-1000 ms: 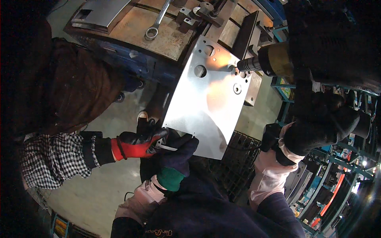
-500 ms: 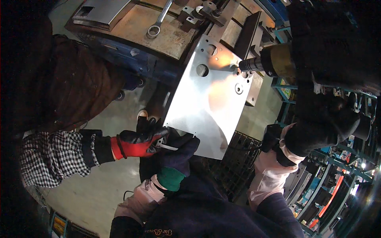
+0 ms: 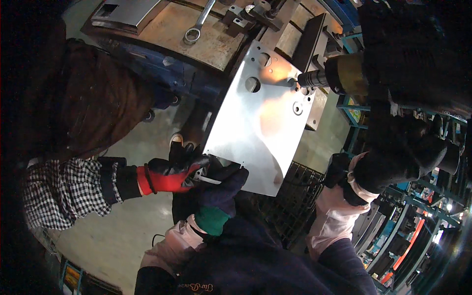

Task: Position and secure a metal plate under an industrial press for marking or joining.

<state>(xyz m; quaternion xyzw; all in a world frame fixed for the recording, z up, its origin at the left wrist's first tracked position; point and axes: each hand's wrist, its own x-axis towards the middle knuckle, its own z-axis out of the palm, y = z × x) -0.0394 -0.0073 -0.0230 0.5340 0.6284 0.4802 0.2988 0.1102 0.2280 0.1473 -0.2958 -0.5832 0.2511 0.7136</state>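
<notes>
A flat, shiny metal plate (image 3: 255, 132) with round cut-outs lies tilted, its far end over the bench. My left hand (image 3: 223, 184), in a dark glove with a green cuff, grips its near left edge. A co-worker's red and black glove (image 3: 172, 176) is beside my fingers at the same corner, next to a narrow pale strip (image 3: 210, 180). My right hand (image 3: 400, 157), in a black glove, is closed around the grip of a power drill (image 3: 346, 73). The chuck (image 3: 313, 78) points at the holes in the far right part of the plate; shadow hides the drill's rear.
On the workbench (image 3: 162, 29) lie a ring spanner (image 3: 192, 34), a metal box-shaped part (image 3: 123, 14) and clamping blocks (image 3: 237, 20). A person in a brown garment (image 3: 98, 98) stands at the left. Loaded shelves (image 3: 408, 236) line the right, and a dark grate (image 3: 295, 196) stands below the plate.
The picture has shifted very slightly. Both my hands, the drill and the plate keep the same places relative to one another.
</notes>
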